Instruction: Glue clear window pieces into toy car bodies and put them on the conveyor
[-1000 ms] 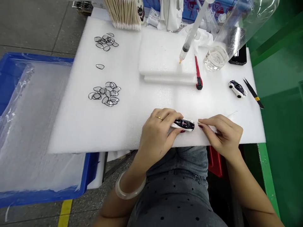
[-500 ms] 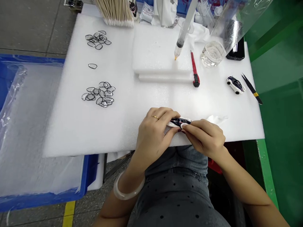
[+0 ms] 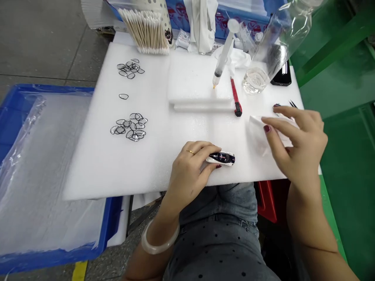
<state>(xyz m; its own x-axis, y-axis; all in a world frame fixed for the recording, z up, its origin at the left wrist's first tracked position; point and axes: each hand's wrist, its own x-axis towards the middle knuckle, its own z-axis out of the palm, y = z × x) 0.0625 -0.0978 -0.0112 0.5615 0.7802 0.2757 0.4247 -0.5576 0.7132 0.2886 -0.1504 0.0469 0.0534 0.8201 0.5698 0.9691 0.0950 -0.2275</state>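
A left hand holds a black-and-white toy car in a narrow grip, pinning it steady on a white foam sheet, while the right hand, its grip wide, spreads over a white cloth.

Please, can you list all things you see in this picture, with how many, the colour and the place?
toy car: 1, white and dark, under left hand
wipe: 1, white, under right hand
tweezers: 1, black, tips beyond right hand
loop pieces: many, clear with black rims, two piles and one alone
foam sheet: 1, white, under most things
foam block: 1, white, on sheet
syringe: 1, clear, tip on block
utility knife: 1, red, beside block
glass: 1, clear, holding liquid, back right
phone: 1, black, beside glass
cotton swabs: many, white tips, back
crate: 1, blue, plastic-lined, left
left hand: 1, ring and bangle, on car
right hand: 1, over wipe
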